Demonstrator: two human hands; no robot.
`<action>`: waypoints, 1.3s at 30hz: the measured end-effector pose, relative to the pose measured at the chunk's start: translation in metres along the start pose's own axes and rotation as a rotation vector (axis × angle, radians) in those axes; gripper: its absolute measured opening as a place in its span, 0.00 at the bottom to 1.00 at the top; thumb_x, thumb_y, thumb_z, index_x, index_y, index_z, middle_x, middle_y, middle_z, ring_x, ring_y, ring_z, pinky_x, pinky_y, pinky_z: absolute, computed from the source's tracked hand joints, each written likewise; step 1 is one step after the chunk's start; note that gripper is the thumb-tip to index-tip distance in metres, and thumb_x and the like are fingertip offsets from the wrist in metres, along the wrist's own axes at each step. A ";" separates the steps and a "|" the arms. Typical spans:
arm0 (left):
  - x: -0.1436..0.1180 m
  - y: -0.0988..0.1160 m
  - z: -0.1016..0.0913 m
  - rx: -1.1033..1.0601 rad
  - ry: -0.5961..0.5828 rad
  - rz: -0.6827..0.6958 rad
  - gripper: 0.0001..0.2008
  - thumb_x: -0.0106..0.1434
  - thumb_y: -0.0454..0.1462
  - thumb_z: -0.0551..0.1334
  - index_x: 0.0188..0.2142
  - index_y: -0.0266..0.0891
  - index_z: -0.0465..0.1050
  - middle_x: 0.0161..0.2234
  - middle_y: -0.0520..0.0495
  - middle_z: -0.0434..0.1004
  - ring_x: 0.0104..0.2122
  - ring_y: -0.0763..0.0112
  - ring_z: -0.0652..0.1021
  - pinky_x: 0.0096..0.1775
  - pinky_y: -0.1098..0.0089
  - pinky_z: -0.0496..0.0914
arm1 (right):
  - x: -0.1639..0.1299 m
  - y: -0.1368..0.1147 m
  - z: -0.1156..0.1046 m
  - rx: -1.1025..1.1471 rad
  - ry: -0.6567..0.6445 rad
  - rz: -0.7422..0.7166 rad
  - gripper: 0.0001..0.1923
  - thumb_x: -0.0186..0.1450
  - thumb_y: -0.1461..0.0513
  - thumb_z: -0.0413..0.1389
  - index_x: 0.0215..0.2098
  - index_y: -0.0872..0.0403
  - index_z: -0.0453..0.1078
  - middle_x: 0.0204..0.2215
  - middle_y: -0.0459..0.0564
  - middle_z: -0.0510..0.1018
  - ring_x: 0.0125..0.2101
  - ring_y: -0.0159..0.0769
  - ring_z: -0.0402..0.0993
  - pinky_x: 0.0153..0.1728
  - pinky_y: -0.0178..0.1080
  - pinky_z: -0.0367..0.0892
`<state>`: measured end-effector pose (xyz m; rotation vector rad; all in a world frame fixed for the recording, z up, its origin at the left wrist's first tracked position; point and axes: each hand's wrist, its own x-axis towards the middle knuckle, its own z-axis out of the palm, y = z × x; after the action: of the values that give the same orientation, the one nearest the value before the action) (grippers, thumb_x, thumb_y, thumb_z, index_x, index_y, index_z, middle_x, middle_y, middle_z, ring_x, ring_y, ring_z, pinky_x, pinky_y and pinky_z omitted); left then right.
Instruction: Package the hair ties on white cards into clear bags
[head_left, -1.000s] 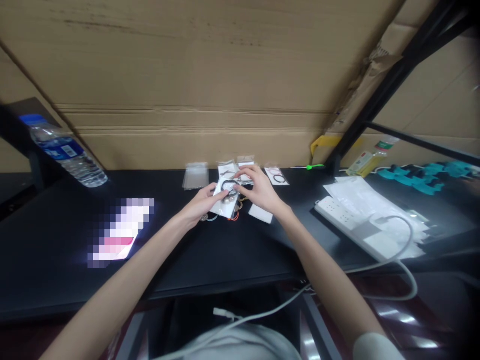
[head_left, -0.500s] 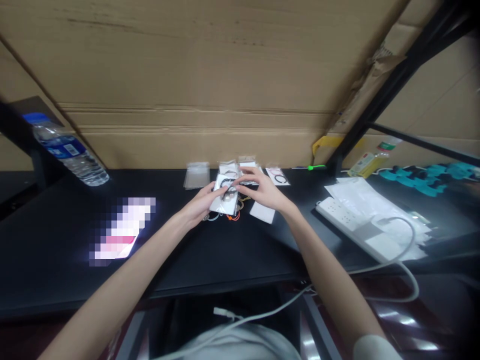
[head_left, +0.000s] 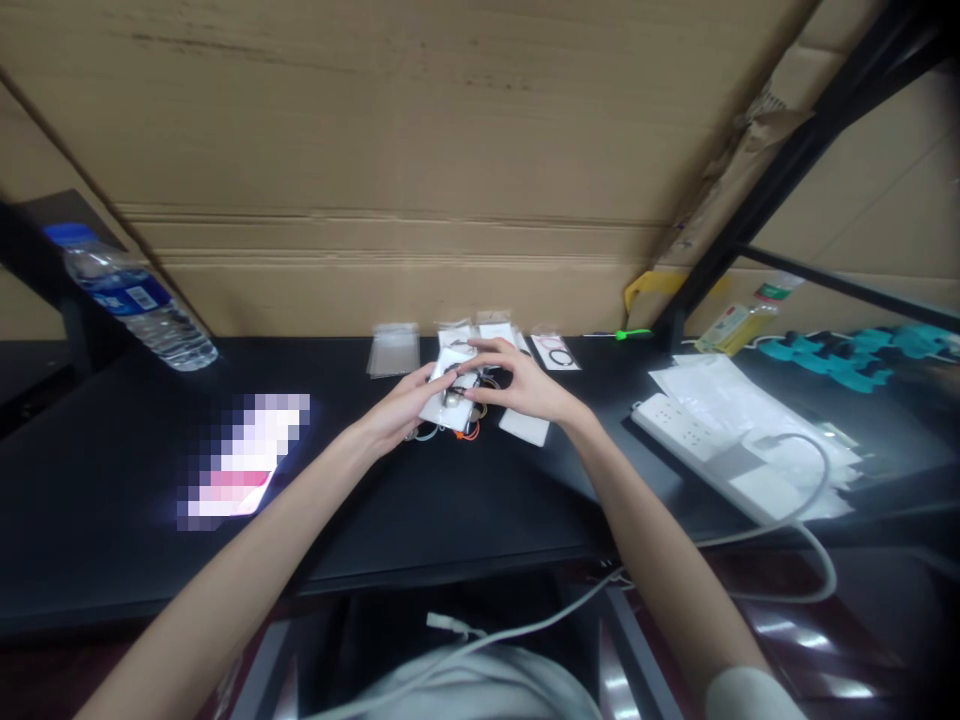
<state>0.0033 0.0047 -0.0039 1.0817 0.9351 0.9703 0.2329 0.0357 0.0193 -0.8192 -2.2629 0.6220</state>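
Lower on the white card (head_left: 433, 412) than half a second ago, the dark bracelet (head_left: 455, 394) is shifted! Far left, a blue-capped water bottle (head_left: 137, 297) is seen; centre, the card is gripped by the left hand (head_left: 401, 408); the bracelet is met by the right hand (head_left: 523, 386), whether pinched cannot be told; beyond, a power strip (head_left: 679, 428).

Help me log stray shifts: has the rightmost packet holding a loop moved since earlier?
No: the packet lies where it did against the cardboard wall behind it, shifted neither way.
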 end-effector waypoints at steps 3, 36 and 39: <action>-0.001 0.001 0.001 0.009 0.002 -0.002 0.24 0.66 0.46 0.71 0.59 0.41 0.77 0.53 0.38 0.82 0.45 0.63 0.83 0.42 0.69 0.77 | -0.001 0.002 -0.002 0.008 -0.028 0.006 0.20 0.65 0.51 0.69 0.55 0.41 0.80 0.67 0.50 0.69 0.68 0.48 0.65 0.70 0.55 0.59; 0.003 -0.003 -0.001 0.071 0.084 0.069 0.24 0.66 0.49 0.71 0.56 0.39 0.77 0.47 0.40 0.84 0.38 0.65 0.83 0.38 0.69 0.75 | 0.003 -0.003 0.007 -0.013 0.106 0.010 0.01 0.66 0.59 0.67 0.36 0.46 0.82 0.65 0.46 0.72 0.63 0.48 0.70 0.70 0.57 0.57; 0.003 -0.002 -0.001 0.064 0.094 0.070 0.23 0.67 0.48 0.70 0.56 0.39 0.77 0.48 0.40 0.84 0.38 0.66 0.83 0.37 0.70 0.75 | 0.002 -0.003 0.006 0.002 0.098 0.017 0.01 0.65 0.59 0.68 0.35 0.46 0.82 0.65 0.46 0.72 0.64 0.48 0.69 0.70 0.58 0.55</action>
<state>0.0035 0.0073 -0.0066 1.1368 1.0168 1.0619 0.2261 0.0336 0.0181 -0.8501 -2.1682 0.5796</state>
